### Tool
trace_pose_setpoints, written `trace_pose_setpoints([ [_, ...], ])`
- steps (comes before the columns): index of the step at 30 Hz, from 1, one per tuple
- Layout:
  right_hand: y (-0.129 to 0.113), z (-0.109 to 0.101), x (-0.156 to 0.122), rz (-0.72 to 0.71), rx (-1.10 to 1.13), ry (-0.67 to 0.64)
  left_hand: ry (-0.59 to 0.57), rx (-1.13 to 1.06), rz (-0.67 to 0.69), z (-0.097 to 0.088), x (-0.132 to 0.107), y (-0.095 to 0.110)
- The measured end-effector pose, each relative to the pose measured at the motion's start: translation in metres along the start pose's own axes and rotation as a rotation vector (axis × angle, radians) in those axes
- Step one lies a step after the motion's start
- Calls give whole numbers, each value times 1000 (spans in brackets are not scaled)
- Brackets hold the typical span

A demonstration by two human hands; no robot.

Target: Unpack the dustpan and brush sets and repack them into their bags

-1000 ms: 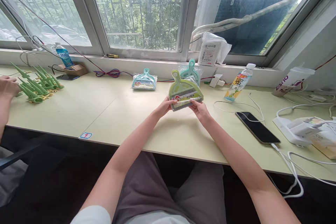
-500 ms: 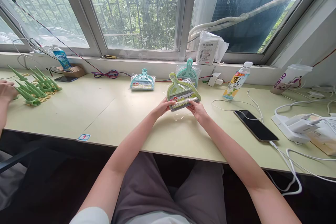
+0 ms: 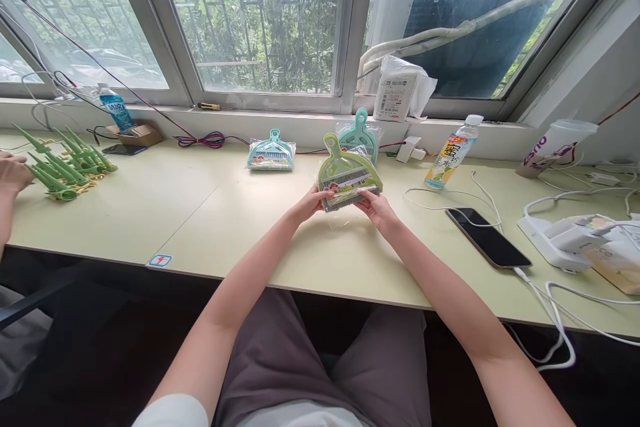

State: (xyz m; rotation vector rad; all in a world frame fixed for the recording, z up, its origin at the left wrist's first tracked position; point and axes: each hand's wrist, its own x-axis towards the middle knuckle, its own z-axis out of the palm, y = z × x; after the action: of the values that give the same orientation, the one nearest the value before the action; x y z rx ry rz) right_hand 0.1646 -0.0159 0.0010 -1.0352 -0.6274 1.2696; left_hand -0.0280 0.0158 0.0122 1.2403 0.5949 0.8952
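Observation:
Between my two hands I hold a green dustpan and brush set [image 3: 350,177], wrapped in clear plastic with a printed label. My left hand [image 3: 311,203] grips its lower left corner, thumb on the front. At the lower right, my right hand [image 3: 377,208] grips it the same way. The set is tilted, its looped handle upward. Just behind it a teal dustpan set [image 3: 361,130] is partly hidden. Another wrapped teal dustpan set [image 3: 273,152] lies farther left on the table.
To the right are a drink bottle [image 3: 453,153], a phone [image 3: 486,237] on a cable, a power strip [image 3: 555,243] and a plastic cup [image 3: 555,150]. Green spiky plastic parts [image 3: 70,167] lie at left beside another person's hand [image 3: 14,173]. A wrapped package [image 3: 397,90] stands on the sill.
Both hands keep their grip on the green set, which has tipped very slightly. Otherwise only the camera view has shifted a little.

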Motion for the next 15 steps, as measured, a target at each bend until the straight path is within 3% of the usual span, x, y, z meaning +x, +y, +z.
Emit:
trace_pose_setpoints([
  [6, -7, -2, 1, 67, -93, -102, 93, -70, 9, -3, 3, 0],
  [10, -18, -5, 1, 75, -294, -209, 163, -127, -7, -9, 6, 2],
  [12, -23, -8, 1, -69, -406, -151, 173, -152, -5, -14, 6, 5],
  [15, -29, -15, 0, -533, -671, 44, 201, -205, 9, -23, 7, 11],
])
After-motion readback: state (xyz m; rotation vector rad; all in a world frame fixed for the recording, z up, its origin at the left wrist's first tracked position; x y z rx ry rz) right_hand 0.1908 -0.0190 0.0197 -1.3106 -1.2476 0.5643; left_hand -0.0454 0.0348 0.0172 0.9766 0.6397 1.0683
